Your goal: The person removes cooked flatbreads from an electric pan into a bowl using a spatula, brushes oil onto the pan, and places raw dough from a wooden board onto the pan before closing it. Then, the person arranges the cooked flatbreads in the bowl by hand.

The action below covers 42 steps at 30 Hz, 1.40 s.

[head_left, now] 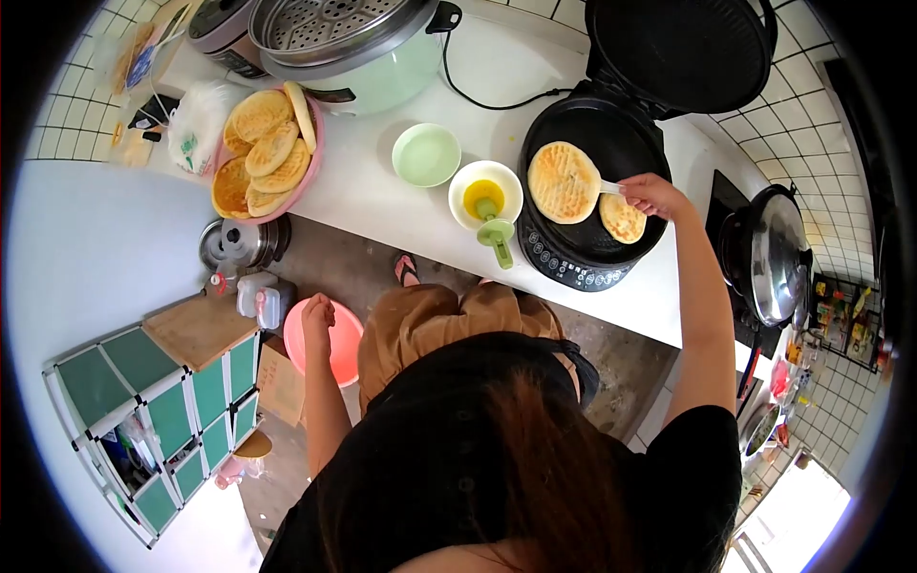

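My right hand (pixel 653 196) is closed around the pale handle of a spatula (pixel 611 188) over the open electric griddle (pixel 592 250). The spatula's blade is hidden by a large browned flatbread (pixel 562 181). Close to my fingers, a smaller flatbread (pixel 623 220) lies on the dark pan surface. My left hand (pixel 318 310) hangs low at my side with its fingers curled and nothing showing in them. In the view it overlaps the rim of a pink basin (pixel 346 334) on the floor.
Left of the griddle stand a white bowl of yellow oil (pixel 485 196) with a green brush (pixel 497 239) and a pale green bowl (pixel 426 155). A pink basket (pixel 315 172) holds several flatbreads. Behind are a steamer (pixel 382 81) and the raised griddle lid (pixel 678 53). A lidded wok (pixel 778 258) is at right.
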Each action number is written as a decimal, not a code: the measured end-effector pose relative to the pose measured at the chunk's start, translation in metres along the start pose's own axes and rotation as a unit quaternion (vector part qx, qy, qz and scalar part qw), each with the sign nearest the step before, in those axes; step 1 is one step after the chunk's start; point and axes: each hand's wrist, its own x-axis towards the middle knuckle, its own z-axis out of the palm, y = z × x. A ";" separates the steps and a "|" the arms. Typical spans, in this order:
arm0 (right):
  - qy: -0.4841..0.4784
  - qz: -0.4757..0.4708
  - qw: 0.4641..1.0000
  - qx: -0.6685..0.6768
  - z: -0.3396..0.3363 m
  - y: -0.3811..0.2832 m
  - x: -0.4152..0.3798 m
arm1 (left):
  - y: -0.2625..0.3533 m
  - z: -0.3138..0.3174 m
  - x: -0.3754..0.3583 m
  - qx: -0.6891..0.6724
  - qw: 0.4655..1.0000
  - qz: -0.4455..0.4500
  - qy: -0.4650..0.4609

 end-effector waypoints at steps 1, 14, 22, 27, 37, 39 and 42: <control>-0.011 -0.006 1.000 0.024 0.005 0.003 -0.002 | -0.001 -0.002 0.000 0.001 1.000 0.000 -0.002; 0.078 -0.126 0.979 0.142 0.100 -0.009 -0.066 | 0.007 -0.046 0.018 0.018 1.000 0.015 0.002; -0.050 -0.087 0.976 0.194 0.302 -0.099 -0.011 | -0.008 -0.095 0.042 -0.012 0.998 0.043 0.038; -0.147 -0.107 0.960 0.213 0.416 -0.168 0.063 | -0.010 -0.129 0.044 0.009 0.997 0.032 0.064; -0.017 -0.127 0.980 0.150 0.396 -0.087 0.012 | -0.005 -0.152 0.062 0.022 0.998 0.009 0.062; 0.118 -0.131 0.972 0.152 0.361 -0.060 -0.018 | -0.012 -0.145 0.076 0.020 0.999 0.021 0.046; 0.322 -0.140 0.930 0.111 0.295 -0.020 -0.057 | -0.008 -0.122 0.091 0.027 0.999 0.021 0.031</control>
